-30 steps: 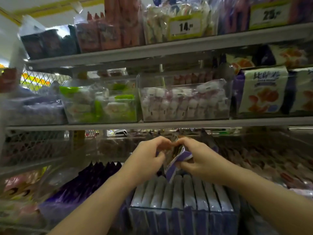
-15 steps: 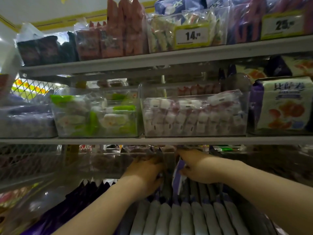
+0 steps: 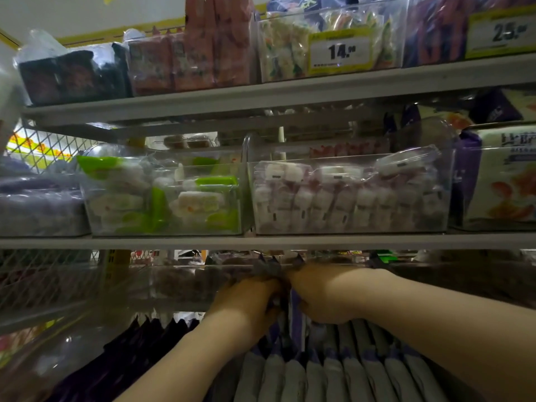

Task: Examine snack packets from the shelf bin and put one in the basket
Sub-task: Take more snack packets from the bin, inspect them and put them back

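Deep under the grey shelf edge [image 3: 261,243], both hands work at the back of the row of upright grey-and-purple foil snack packets [image 3: 327,375] in the clear plastic shelf bin [image 3: 174,282]. The left hand [image 3: 246,303] and right hand [image 3: 322,291] are curled, knuckles nearly touching, around a purple packet edge [image 3: 294,306]; whether either truly grips it I cannot tell. Best to pinch one packet only, lift straight up, and keep neighbours from riding along. No basket is in view.
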`<action>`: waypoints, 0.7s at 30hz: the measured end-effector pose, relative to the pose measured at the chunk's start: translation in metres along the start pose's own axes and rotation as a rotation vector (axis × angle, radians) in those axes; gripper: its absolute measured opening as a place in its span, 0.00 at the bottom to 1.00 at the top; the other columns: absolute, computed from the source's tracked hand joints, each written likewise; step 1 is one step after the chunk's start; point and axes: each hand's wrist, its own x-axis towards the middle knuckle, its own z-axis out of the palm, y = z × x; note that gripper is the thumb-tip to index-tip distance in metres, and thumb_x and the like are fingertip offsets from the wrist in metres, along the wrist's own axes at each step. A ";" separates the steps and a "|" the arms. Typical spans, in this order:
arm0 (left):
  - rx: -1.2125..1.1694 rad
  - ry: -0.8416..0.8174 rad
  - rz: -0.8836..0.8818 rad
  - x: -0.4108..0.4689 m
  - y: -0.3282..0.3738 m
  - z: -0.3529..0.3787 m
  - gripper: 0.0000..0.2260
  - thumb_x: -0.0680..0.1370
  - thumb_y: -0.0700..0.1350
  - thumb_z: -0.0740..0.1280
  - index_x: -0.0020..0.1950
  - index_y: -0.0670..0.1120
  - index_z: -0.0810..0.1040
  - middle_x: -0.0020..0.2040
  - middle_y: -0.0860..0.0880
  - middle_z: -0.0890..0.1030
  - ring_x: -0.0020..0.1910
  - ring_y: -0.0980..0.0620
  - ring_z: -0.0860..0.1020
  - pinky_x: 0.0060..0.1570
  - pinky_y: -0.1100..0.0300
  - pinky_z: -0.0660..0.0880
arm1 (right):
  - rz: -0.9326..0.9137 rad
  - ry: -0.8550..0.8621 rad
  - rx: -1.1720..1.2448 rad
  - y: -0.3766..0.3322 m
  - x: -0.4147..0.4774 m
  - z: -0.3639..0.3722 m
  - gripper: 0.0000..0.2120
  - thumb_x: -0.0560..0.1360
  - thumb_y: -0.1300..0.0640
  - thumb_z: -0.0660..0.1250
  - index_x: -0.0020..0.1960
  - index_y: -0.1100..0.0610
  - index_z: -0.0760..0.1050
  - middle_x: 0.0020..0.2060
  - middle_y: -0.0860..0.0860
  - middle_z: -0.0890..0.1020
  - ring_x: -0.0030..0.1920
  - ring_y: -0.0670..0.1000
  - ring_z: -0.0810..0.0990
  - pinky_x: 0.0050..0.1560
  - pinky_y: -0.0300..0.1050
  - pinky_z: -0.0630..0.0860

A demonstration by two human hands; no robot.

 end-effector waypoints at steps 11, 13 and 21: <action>0.078 -0.043 -0.024 0.004 0.005 -0.004 0.18 0.81 0.49 0.61 0.70 0.59 0.67 0.71 0.51 0.72 0.67 0.44 0.73 0.61 0.53 0.72 | 0.005 0.158 0.195 0.008 0.018 0.032 0.22 0.78 0.56 0.63 0.70 0.57 0.65 0.64 0.55 0.75 0.62 0.56 0.75 0.60 0.44 0.72; 0.108 -0.064 -0.007 0.007 0.006 -0.003 0.19 0.81 0.48 0.61 0.72 0.57 0.66 0.72 0.50 0.70 0.67 0.44 0.73 0.61 0.51 0.73 | 0.001 0.232 0.321 0.013 0.012 0.040 0.28 0.77 0.55 0.65 0.74 0.55 0.60 0.66 0.54 0.74 0.63 0.54 0.74 0.56 0.38 0.70; 0.039 -0.130 0.129 0.005 0.001 0.000 0.41 0.72 0.55 0.67 0.76 0.66 0.42 0.78 0.52 0.61 0.74 0.45 0.65 0.68 0.52 0.68 | -0.083 0.309 0.508 0.019 0.004 0.045 0.30 0.75 0.55 0.70 0.74 0.52 0.63 0.69 0.49 0.71 0.67 0.49 0.71 0.65 0.36 0.68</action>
